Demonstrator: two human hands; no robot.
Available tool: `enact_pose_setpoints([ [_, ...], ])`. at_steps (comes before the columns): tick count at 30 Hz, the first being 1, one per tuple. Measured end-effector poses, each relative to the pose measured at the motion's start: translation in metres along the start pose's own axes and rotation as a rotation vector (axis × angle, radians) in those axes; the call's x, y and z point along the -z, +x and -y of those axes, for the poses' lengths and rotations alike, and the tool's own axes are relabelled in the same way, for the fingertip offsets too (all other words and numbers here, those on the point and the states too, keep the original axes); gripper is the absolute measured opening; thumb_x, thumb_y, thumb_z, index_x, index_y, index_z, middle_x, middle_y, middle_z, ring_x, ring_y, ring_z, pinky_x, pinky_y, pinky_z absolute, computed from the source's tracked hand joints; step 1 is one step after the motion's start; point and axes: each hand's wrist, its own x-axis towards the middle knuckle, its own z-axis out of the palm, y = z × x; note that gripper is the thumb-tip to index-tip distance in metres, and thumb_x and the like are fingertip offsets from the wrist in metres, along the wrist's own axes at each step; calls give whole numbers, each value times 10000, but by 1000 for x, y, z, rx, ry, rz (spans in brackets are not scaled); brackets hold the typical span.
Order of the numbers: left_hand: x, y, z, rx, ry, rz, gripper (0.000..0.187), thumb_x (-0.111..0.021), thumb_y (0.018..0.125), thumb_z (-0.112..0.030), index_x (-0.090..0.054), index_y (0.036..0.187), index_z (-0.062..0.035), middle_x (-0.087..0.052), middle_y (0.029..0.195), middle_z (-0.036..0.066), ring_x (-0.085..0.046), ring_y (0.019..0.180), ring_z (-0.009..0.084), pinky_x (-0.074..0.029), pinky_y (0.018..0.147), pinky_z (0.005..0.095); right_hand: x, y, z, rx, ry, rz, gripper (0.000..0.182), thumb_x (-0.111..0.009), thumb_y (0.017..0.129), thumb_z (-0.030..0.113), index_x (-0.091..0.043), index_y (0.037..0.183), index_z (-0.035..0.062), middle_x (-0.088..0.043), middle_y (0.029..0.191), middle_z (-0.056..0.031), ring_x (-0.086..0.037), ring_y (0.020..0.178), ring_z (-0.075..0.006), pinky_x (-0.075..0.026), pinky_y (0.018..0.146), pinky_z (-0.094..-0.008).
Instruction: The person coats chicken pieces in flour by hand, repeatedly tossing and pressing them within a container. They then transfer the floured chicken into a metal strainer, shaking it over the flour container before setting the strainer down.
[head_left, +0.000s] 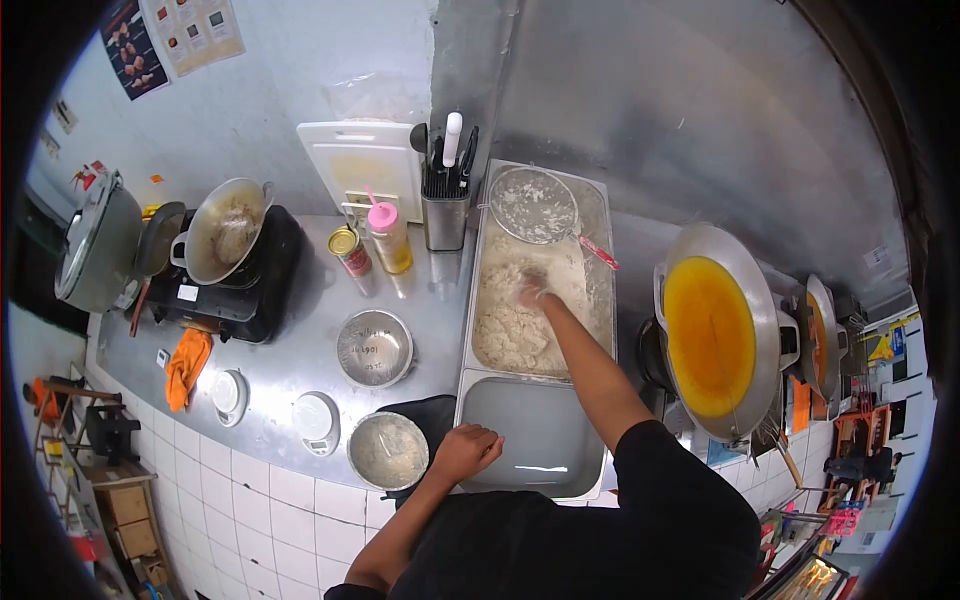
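Note:
My right hand (533, 288) is down in the flour (515, 315) that fills a deep metal tray. Motion blur and flour smear its fingers. Pale floury lumps lie around and below it. A round wire sieve (534, 205) with a red handle rests across the far end of this tray, dusted with white bits. My left hand (467, 452) is curled into a loose fist at the near-left edge of a second metal tray (535, 430) holding cloudy liquid. Nothing shows in that fist. To its left stands a flour-coated metal bowl (388, 451).
A large wok (710, 335) of yellow oil sits close on the right, with another pan (822, 340) beyond. On the left are a steel bowl (374, 348), two white scales (316, 423), a pink-lidded bottle (388, 237), a knife holder (445, 215) and a pot on a black stove (255, 280).

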Motion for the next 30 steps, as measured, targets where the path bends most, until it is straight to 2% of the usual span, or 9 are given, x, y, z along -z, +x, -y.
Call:
enact_pose_setpoints([
  [1,1,1,1,3,-6,-8,293,-669,926,-220,-608,674,-83,-630,647,80,-634,626,283,-510,652,415,-3,2,20,197,-189,19,264,-583,854,157,-748,768,-30,-709,856,-248,-678,937,-339,-497,945,-563],
  [4,-1,-1,-2,9,-36,-26,295,-670,925,-220,-606,670,-85,-627,644,77,-634,626,279,-510,652,412,74,-36,57,266,-73,401,204,-582,817,139,-712,791,-15,-694,846,-222,-669,891,-335,-508,876,-505],
  [7,-3,0,1,-7,-38,-29,292,-671,924,-219,-609,673,-84,-630,649,77,-637,629,277,-511,652,407,156,-71,83,276,19,535,160,-581,780,122,-677,815,0,-680,836,-195,-661,844,-331,-519,807,-447],
  [10,1,-3,1,-9,-24,-5,283,-671,922,-217,-617,680,-83,-636,655,80,-641,634,277,-513,653,404,166,-116,70,-52,367,221,232,-588,781,148,-686,914,-15,-685,864,-221,-657,868,-355,-509,805,-471],
  [13,1,-1,-1,-10,-24,-5,270,-671,922,-215,-630,691,-81,-638,657,84,-643,637,281,-514,656,407,185,-133,43,48,169,310,291,-611,772,87,-693,1032,-12,-719,921,-181,-667,896,-312,-519,851,-423],
  [17,1,-1,-2,-7,-16,-5,259,-669,921,-214,-643,701,-79,-640,659,87,-644,641,286,-516,661,414,263,-135,53,-526,1139,89,433,-597,750,-57,-665,1175,-11,-722,1083,-124,-645,1017,-241,-486,966,-365],
  [22,1,-3,0,-1,-13,8,263,-670,921,-221,-644,703,-77,-643,662,97,-647,647,291,-519,665,416,314,-111,45,-419,1212,-38,481,-602,776,-91,-620,1252,-23,-693,1196,-119,-620,1103,-236,-461,1017,-351],
  [25,1,-2,-1,16,-17,-7,265,-665,925,-222,-644,704,-77,-644,663,100,-651,653,292,-521,667,418,353,-101,47,-222,1022,-64,492,-718,839,-24,-606,1318,-9,-678,1249,-96,-622,1095,-198,-477,1010,-333],
  [30,-1,-2,-2,4,10,-11,274,-653,935,-223,-641,703,-77,-644,666,97,-651,657,293,-523,670,421,382,-86,59,-342,1461,-172,510,-747,861,-12,-593,1348,1,-661,1290,-83,-629,1106,-159,-525,948,-293],
])
